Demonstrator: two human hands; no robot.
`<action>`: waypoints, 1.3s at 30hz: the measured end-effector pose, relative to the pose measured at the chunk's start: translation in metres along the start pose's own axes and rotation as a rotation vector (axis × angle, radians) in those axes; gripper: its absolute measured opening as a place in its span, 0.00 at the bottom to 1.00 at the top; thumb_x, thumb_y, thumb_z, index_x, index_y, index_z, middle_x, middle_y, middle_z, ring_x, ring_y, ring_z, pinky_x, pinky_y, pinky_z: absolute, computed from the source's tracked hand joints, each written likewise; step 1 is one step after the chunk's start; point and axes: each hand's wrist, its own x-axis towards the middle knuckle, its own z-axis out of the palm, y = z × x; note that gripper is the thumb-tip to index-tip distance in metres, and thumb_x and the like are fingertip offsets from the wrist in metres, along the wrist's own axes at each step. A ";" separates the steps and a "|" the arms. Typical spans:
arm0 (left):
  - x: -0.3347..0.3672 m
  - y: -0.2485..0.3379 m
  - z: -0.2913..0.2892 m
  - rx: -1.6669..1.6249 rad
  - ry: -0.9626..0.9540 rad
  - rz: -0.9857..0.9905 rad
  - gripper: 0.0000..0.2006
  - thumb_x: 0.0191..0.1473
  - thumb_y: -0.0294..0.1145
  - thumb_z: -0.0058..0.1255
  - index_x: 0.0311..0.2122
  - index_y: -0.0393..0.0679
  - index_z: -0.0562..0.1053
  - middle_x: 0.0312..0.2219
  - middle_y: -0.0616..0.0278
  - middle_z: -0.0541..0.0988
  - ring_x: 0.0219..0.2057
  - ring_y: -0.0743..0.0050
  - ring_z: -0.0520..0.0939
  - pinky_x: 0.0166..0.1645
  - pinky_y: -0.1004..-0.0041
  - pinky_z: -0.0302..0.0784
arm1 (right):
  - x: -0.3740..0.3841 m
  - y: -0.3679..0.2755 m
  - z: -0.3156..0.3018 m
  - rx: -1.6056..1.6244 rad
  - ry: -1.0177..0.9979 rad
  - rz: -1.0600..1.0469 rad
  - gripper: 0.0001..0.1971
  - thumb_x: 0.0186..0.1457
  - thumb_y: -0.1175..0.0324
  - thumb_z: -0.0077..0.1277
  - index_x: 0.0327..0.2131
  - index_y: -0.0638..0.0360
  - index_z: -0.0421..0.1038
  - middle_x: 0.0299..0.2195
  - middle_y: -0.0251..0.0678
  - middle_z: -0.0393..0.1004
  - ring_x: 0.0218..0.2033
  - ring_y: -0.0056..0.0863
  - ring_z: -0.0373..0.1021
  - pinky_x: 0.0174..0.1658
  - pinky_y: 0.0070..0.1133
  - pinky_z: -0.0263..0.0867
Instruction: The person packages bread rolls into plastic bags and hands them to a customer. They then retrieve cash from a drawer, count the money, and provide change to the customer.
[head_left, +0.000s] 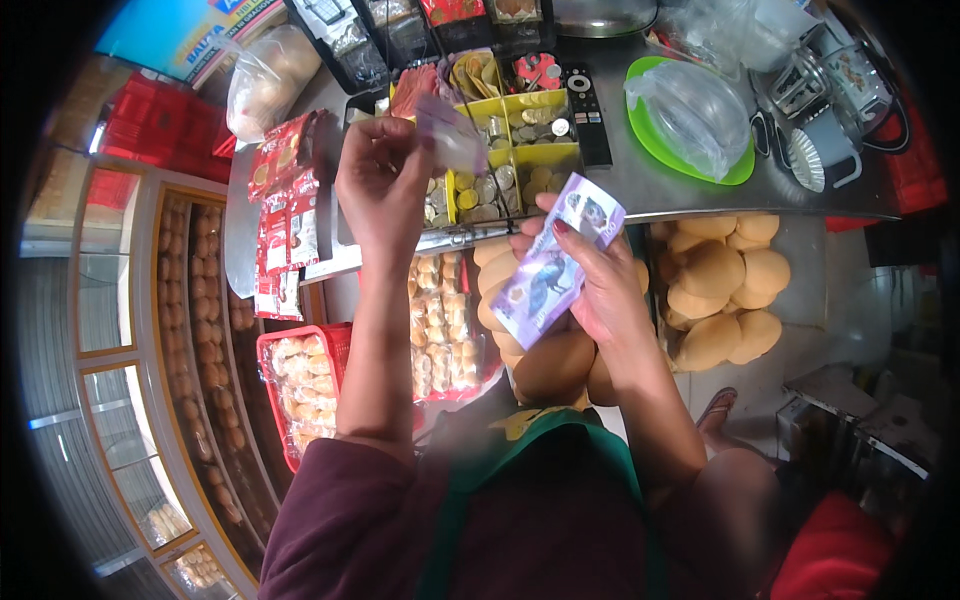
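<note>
My left hand [385,180] is raised at the near left side of a yellow divided coin tray [545,156]. Its fingers pinch a purple banknote [452,137], blurred and hanging over the tray. In my right hand [605,290], below the tray, lies another purple banknote [550,268], held flat with the thumb on top. Several compartments of the tray contain coins [485,195], and its far part contains folded yellowish bills [475,75] and reddish bills [418,90]. A black remote control [588,115] rests against the tray's right side.
Red sachet strips [290,230] hang off the counter's left end. A green plate [738,172] under clear plastic and a grey mug [832,145] stand at right. Round breads [715,280] and a red basket [340,350] of packed rolls sit below the counter edge.
</note>
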 end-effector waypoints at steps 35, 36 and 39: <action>0.011 -0.027 0.002 1.005 -0.261 0.109 0.12 0.49 0.27 0.52 0.40 0.36 0.75 0.28 0.39 0.77 0.30 0.47 0.81 0.37 0.63 0.76 | 0.000 -0.041 -0.023 0.088 0.015 -0.167 0.24 0.63 0.53 0.41 0.58 0.52 0.55 0.35 0.45 0.72 0.32 0.36 0.73 0.45 0.35 0.69; 0.026 -0.035 0.008 1.064 -0.210 0.117 0.10 0.49 0.28 0.51 0.37 0.36 0.76 0.28 0.39 0.78 0.31 0.44 0.80 0.38 0.59 0.75 | -0.001 -0.038 -0.024 0.089 -0.010 -0.193 0.23 0.62 0.57 0.43 0.58 0.55 0.56 0.36 0.45 0.72 0.35 0.39 0.73 0.43 0.36 0.71; 0.060 -0.058 0.021 1.188 -0.104 0.052 0.10 0.50 0.32 0.50 0.32 0.37 0.77 0.30 0.38 0.78 0.33 0.41 0.80 0.40 0.56 0.75 | -0.009 -0.032 -0.014 -0.052 0.050 -0.165 0.23 0.61 0.63 0.45 0.57 0.59 0.57 0.36 0.45 0.73 0.37 0.42 0.74 0.41 0.37 0.73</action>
